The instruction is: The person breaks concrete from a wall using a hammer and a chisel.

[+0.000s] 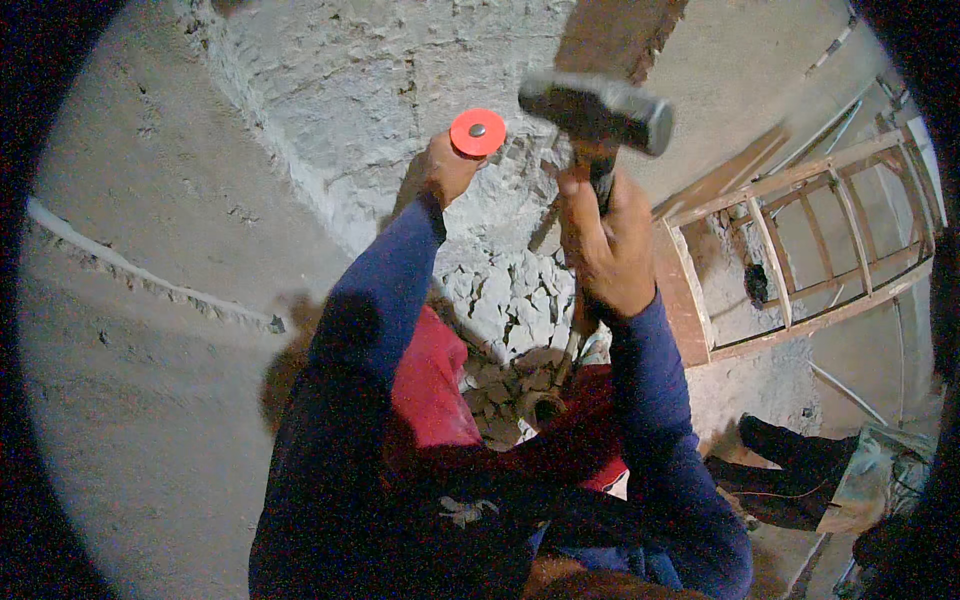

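Observation:
My left hand [452,169] is closed round a chisel with a round orange-red hand guard [489,142]; the metal striking end shows in the guard's centre, while the shaft is hidden beneath. It is held against or close over a rough, chipped pale wall [337,97]; contact cannot be seen. To the right, my right hand [611,247] grips the handle of a sledgehammer [596,112], its steel head blurred and raised beside the guard, apart from it. Broken pale rubble [517,300] lies below and between my arms.
A wooden frame with crossbars [772,262] stands at the right. Another person's dark-clad legs [787,469] show at lower right. Darker rubble [499,397] lies near my red-clothed legs. A grooved, plastered wall surface [157,277] spans the left.

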A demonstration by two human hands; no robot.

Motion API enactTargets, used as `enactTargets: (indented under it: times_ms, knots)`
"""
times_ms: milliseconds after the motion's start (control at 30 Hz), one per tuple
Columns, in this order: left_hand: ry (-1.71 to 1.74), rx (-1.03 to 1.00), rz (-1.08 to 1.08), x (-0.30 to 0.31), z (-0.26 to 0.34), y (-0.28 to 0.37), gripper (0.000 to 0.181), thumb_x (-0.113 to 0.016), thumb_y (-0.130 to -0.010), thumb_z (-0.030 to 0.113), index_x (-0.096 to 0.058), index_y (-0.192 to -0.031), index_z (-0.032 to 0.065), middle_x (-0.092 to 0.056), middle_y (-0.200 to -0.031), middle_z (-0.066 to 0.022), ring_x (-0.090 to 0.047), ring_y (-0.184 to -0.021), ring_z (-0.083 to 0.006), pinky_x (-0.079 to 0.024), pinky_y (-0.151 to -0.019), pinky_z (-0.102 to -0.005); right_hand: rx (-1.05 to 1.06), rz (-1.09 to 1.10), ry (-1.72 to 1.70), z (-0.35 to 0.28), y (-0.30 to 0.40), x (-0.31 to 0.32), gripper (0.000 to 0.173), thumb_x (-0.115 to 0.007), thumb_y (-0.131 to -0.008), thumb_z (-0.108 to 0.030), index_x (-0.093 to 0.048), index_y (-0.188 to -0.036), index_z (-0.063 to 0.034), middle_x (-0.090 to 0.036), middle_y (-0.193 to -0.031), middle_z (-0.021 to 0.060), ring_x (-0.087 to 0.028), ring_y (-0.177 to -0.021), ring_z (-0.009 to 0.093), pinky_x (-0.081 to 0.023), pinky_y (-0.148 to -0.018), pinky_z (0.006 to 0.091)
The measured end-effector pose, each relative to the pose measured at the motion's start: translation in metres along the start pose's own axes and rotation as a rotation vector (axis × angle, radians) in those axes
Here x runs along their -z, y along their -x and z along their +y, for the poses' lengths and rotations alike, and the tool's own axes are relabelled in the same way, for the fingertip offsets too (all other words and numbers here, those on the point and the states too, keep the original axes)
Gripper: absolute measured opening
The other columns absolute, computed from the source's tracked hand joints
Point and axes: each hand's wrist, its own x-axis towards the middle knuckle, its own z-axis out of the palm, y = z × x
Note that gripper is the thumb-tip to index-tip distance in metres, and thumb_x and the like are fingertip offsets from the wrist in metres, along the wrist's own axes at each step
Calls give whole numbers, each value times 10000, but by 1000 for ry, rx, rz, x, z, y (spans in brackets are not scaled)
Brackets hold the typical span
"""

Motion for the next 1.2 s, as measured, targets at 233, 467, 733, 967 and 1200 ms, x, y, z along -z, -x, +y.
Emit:
enactTargets:
  times_ms: [233, 467, 733, 967, 1200]
  knots:
    - [79, -71, -20, -52, -44, -28, 308, -752, -872, 207, -698, -1121, 34, -760, -993, -122, -725, -930, -258, -564, -825, -382, 23, -98, 355, 91, -48, -58, 249, -640, -978, -199, -652, -1017, 47, -675, -868, 299, -685, -797, 466, -539, -736, 476]
    - [42, -100, -16, -40, -36, -32, 378, -807, -806, 203, -721, -1142, 51, -774, -1023, -103, -728, -940, -246, -559, -818, -371, -38, -204, 369, 90, -58, -44, 370, -617, -1002, -297, -649, -899, 57, -672, -828, 298, -675, -769, 464, -516, -690, 506]
    - [58, -101, 16, -8, -24, -23, 343, -829, -756, 111, -746, -1075, 14, -773, -1006, -163, -743, -945, -260, -560, -851, -383, 348, 269, 113, 28, -84, -54, 225, -652, -983, -225, -633, -963, -2, -618, -693, 210, -596, -639, 458, -503, -674, 485]
    - [747, 215, 81, -8, -65, -54, 325, -769, -801, 148, -740, -1100, 23, -767, -995, -172, -740, -890, -289, -566, -795, -425, -177, -350, 406, 110, -76, -80, 408, -639, -975, -346, -668, -987, 60, -668, -826, 309, -667, -788, 494, -519, -748, 534]
    - [1, -74, 52, -31, -8, -16, 299, -805, -810, 145, -751, -1078, 23, -784, -998, -115, -737, -881, -208, -565, -823, -357, 122, 165, 20, -23, -100, -11, 259, -636, -1001, -241, -635, -915, 3, -601, -645, 151, -596, -595, 326, -466, -595, 392]
